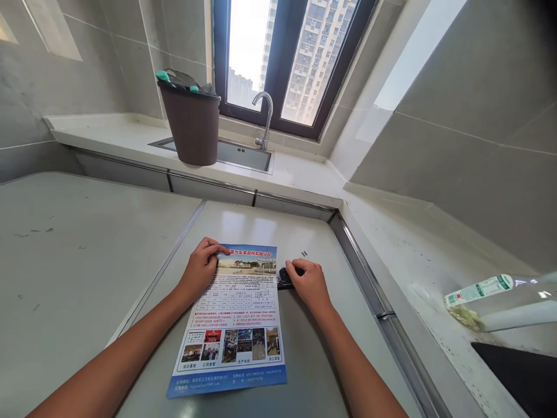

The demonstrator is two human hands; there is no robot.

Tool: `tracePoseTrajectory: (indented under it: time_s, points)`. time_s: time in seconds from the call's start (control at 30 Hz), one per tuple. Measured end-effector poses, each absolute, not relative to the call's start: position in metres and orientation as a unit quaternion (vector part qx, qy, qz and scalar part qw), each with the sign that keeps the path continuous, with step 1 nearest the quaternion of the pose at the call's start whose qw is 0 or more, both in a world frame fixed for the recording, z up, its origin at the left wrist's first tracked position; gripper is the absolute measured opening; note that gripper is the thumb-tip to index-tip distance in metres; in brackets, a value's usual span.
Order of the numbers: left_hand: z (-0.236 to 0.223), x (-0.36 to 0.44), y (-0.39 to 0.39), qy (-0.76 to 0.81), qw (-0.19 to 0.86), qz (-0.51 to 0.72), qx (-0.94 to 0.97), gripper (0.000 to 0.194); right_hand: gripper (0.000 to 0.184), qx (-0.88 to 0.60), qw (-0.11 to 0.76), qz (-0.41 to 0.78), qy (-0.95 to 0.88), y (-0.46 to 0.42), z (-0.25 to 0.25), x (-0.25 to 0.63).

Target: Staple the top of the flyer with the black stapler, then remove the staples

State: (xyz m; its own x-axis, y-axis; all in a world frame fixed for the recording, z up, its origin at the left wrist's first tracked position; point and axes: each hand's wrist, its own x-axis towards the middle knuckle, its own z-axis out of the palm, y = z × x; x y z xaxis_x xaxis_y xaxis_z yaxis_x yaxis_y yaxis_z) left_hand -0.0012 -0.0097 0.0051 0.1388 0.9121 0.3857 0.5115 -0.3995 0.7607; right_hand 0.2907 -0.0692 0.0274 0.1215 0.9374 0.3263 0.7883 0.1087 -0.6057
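the printed sheet (235, 313) is at the middle of the pale surface (248, 223), between the two hands, its blue foot turned toward the person. at its upper left, the left hand (201, 262) has fingers laid over the top corner; from where i stand i cannot tell whether that grip is pinched on the paper or only resting there, since its underside is hidden. across from it, the grip of the right hand (310, 280) is closed on a small black tool (284, 278), perhaps a stapler, right up against the sheet's right edge near the top; whether the paper sits inside its mouth i cannot make out. so the step in hand looks like bringing edge and tool together, left hand steadying, right hand working. to my mind the next move calls for a still sheet and a firm press only when the edge sits straight; a slack corner could let it skew.

around them, at far left, the surface carries dark scuffs (35, 232), and a seam (198, 212) runs up beside the left arm. beyond, a brown bin (194, 125) stands at the sink (243, 155), then a curved tap (268, 116) before the window (278, 58). just past the right hand lie small metallic bits (304, 253), perhaps staples, the nearest things that might get in the way. farther right, a clear bottle (478, 290) lies tipped on its side, well apart from the hands.
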Motion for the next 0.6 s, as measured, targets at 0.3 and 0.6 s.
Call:
tracePoseTrajectory:
  time_s: [0.3, 0.6]
  points:
    - [0.004, -0.001, -0.01, 0.515, 0.247, 0.419, 0.706, 0.042, 0.042, -0.642, 0.348, 0.145, -0.667, -0.078, 0.027, 0.274]
    - [0.003, 0.001, -0.009, 0.509, 0.244, 0.427, 0.706, 0.041, 0.041, -0.658, 0.311, 0.095, -0.679, -0.081, 0.028, 0.269]
